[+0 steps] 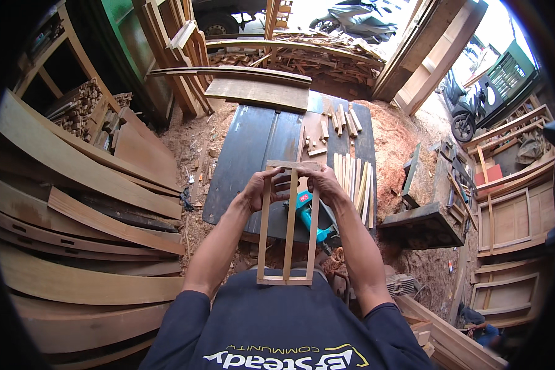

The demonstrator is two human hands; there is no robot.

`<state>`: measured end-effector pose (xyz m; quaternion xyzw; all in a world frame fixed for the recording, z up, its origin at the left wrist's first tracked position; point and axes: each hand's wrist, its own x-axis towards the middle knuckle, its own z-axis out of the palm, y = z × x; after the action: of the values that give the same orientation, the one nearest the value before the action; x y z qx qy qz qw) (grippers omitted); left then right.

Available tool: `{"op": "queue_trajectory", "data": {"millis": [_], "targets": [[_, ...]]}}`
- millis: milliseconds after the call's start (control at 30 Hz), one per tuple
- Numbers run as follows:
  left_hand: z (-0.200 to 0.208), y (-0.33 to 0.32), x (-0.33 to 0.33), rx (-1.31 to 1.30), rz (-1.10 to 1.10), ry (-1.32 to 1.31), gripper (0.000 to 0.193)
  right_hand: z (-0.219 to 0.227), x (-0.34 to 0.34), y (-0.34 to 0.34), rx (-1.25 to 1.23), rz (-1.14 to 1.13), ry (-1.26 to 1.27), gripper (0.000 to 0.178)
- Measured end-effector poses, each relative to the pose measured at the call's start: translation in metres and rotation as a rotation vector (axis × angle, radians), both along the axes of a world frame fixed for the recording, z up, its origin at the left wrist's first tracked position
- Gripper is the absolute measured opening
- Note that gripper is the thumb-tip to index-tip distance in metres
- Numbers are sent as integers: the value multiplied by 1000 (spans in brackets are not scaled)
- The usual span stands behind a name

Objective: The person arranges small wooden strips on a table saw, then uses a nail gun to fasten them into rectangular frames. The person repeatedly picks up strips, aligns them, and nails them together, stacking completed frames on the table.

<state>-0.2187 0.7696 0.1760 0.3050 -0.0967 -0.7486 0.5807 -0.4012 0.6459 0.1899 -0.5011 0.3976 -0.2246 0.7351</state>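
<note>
A small wooden frame (290,228), made of three long slats joined by a crosspiece at each end, is held up before my chest. My left hand (266,189) grips its far left corner, with the fingers passing behind the slats. At the far right corner, my right hand (325,184) holds the same end, its thumb near the top crosspiece. The near end of the frame reaches my dark shirt. Beyond and partly behind the frame, a teal nail gun (306,209) lies on the dark worktable (253,148).
Thin wooden strips (357,179) lie in a row on the table's right side, with short wood blocks (345,120) farther back. A wide plank (259,92) spans the far end. Long boards (86,154) crowd the left. A machine block (425,216) stands among sawdust on the right.
</note>
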Motion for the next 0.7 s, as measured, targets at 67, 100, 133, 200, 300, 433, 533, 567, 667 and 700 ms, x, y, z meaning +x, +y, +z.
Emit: {"op": "queue_trajectory", "data": {"millis": [67, 100, 133, 200, 300, 433, 533, 567, 667, 700], "targets": [[3, 0, 0, -50, -57, 49, 31, 5, 0, 4, 6, 5, -39, 46], [4, 0, -1, -41, -79, 75, 32, 7, 0, 6, 39, -9, -64, 45], [6, -1, -2, -67, -85, 12, 34, 10, -1, 7, 65, -7, -67, 44], [9, -1, -3, -93, -91, -122, 37, 14, -3, 8, 93, -29, -69, 42], [13, 0, -6, -79, -63, -166, 41, 17, -4, 10, 143, -32, -115, 39], [20, 0, -9, -72, 46, -327, 40, 19, -4, 11, 149, -47, -142, 36], [27, -7, -5, -66, 88, -343, 38, 22, -4, 12, 117, -33, -103, 36], [28, -8, -5, -67, 83, -359, 38, 24, -4, 12, 100, -18, -89, 36], [31, -9, -7, -25, 116, -417, 35, 29, -3, 14, 50, -27, -67, 35], [32, -9, -9, -18, 124, -426, 35, 31, -3, 15, 45, -46, -40, 35]]}}
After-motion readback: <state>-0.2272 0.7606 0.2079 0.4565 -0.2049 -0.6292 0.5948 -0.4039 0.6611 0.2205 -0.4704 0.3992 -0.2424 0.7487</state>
